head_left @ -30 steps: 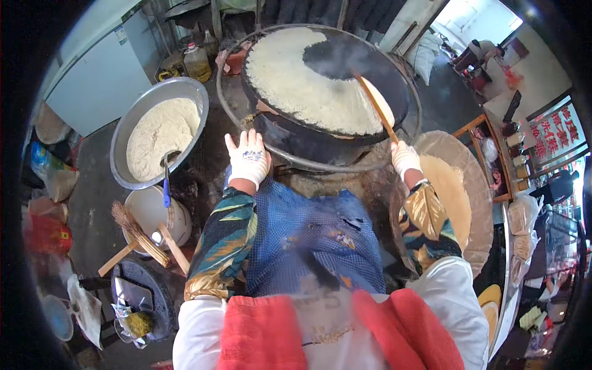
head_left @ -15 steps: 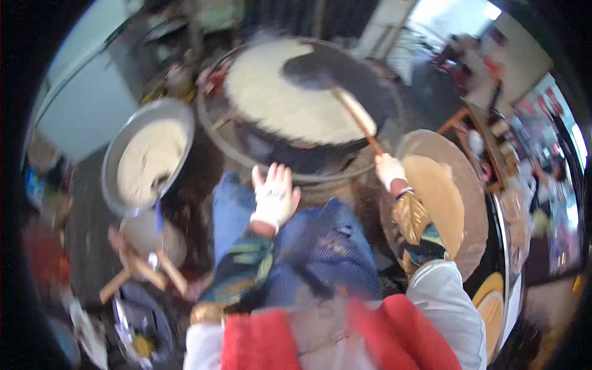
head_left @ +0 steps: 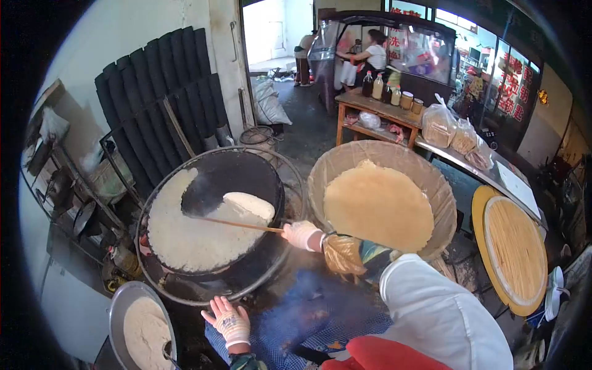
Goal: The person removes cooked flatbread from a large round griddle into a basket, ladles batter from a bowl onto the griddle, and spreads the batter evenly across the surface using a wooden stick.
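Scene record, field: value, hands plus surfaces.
surface: round black griddle, partly coated with pale batter
on griddle: elongated cream mound
right hand: white-gloved, closed on long thin wooden stick
left hand: white-gloved, open, near the griddle's grey metal ring
right: large round tan container holding flat tan sheet
lower left: round grey metal bowl of pale dough

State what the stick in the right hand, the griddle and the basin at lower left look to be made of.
Stick: probably wood, plain or lightly finished, judging by its warm brown colour.
Griddle: likely iron, though another dark metal is possible; its bare part is matte black.
Basin: apparently metal, perhaps aluminium or stainless steel, with a smooth grey wall.
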Demonstrator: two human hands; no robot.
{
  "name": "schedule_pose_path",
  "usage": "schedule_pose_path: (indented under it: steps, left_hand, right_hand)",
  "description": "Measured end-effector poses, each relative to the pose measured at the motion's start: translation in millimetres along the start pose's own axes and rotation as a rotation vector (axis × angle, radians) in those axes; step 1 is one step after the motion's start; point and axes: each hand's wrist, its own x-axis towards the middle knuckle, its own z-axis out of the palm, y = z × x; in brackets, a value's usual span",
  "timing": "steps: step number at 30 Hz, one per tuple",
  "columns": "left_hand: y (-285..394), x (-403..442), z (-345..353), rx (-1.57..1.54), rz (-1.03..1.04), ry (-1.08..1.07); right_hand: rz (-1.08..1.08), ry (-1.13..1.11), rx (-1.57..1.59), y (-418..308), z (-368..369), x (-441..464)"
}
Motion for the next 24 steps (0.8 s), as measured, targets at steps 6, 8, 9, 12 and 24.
schedule_pose_path:
  steps: [6, 8, 9, 12, 24]
  left_hand:
    - [-17.1, 5.9, -7.3, 0.066, -0.082, -0.106]
    - [-21.7, 9.1, -9.4, 0.056, -0.093, -0.1]
    - [-24.2, 10.2, -4.4, 0.089, -0.101, -0.071]
    - [-33.6, 14.6, -7.3, 0.067, -0.134, -0.088]
    - [-64.6, 35.4, -14.1, 0.08, -0.324, -0.257]
  right_hand:
    - [0.186, 0.053, 0.111, 3.0, -15.4, 18.2]
    - [0.038, 0.002, 0.013, -11.5, -23.1, 4.0]
    - [0.034, -0.077, 0.02, -5.7, -13.0, 6.0]
    - [0.12, 0.065, -0.045, 19.3, -6.8, 15.8]
    - [0.131, 0.023, 0.032, 6.7, -10.7, 20.8]
